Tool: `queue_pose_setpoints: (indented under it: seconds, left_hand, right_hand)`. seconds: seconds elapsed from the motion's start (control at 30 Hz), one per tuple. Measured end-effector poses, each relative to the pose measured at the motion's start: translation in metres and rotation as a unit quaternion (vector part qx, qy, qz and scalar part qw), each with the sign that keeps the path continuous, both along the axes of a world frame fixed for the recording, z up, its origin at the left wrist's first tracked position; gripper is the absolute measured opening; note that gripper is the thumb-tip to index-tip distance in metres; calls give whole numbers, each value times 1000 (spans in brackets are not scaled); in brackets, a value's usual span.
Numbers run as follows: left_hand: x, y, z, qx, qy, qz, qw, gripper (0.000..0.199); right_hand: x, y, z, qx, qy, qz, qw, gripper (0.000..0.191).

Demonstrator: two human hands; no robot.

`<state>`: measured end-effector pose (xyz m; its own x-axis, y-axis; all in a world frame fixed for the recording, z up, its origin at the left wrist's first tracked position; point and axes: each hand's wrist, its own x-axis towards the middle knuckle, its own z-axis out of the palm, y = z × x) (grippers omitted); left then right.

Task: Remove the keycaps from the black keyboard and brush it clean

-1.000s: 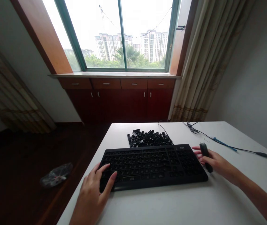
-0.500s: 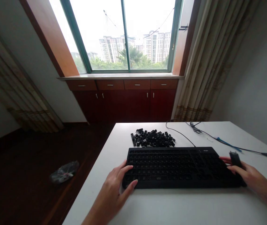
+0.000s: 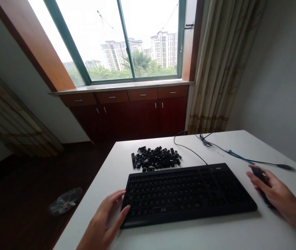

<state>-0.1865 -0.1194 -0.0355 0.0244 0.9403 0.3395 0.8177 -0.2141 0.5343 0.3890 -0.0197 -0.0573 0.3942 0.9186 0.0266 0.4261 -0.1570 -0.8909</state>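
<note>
A black keyboard (image 3: 186,191) without keycaps lies slightly tilted on the white table. My left hand (image 3: 106,215) is at its left end, thumb and fingers apart, with the fingertips touching the edge. To the right of the keyboard, apart from it, my right hand (image 3: 272,189) is closed around a dark elongated object (image 3: 261,177) that I cannot identify. Behind the keyboard is a heap of loose black keycaps (image 3: 157,158).
A black cable (image 3: 193,151) runs back from the keyboard to a bundle near the white table's (image 3: 244,139) rear edge. Beside it lie a blue strip (image 3: 241,158) and a cable plug (image 3: 285,167). A clear plastic bag (image 3: 65,202) is on the floor at left.
My right hand has moved off the keyboard's right end with the dark object in it. The keyboard's left end now sits nearer to me, and the view has shifted and tilted.
</note>
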Motion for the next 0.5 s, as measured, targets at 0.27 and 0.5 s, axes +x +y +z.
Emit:
queue_pose_setpoints:
  seconds: [0.27,0.5]
  left_hand:
    - [-3,0,1,-17,59,-12,998,65]
    - [-11,4,-15,6,80,0,997,54]
  right_hand:
    - [0,26,22,-14,-218,116,969,75]
    - [7,67,39,31,-398,153,904,52]
